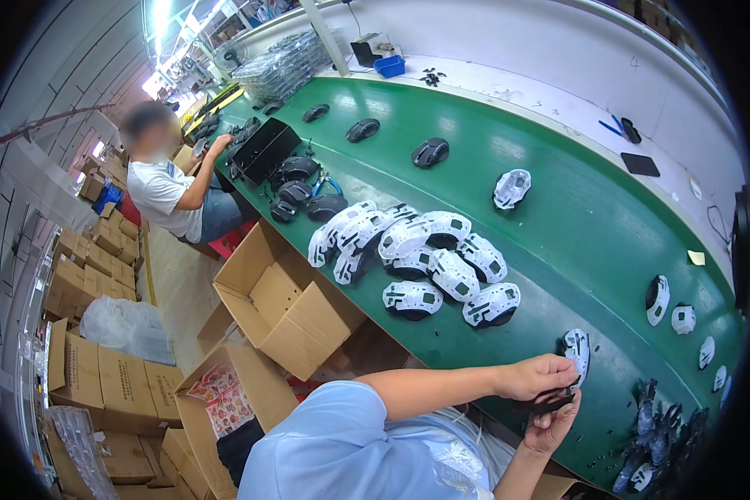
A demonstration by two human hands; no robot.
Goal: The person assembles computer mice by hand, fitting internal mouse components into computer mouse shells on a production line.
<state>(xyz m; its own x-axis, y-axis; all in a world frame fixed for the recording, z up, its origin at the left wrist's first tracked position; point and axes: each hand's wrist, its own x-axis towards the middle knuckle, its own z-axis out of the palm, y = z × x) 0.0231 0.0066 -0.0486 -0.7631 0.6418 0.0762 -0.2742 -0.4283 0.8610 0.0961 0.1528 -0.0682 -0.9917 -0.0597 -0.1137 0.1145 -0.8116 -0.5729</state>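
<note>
My left hand [540, 377] reaches across from the left with thumb and fingers pinched together. Just below it, my right hand [552, 423] has its fingers curled around a thin black plastic part [553, 404]. The left fingertips meet the upper end of this same part. Right behind my hands, a computer mouse with a white inner frame [577, 354] rests on the green bench [558, 275]. To the left lies a pile of similar white-framed mice [454, 275], some overlapping. Small details of the held part are too tiny to make out.
Dark plastic pieces [654, 425] are heaped at the right. More mice [431, 152] lie spaced along the far side. A black box [264, 150] stands before a seated co-worker [171, 183]. Open cartons [283, 308] line the bench's near edge.
</note>
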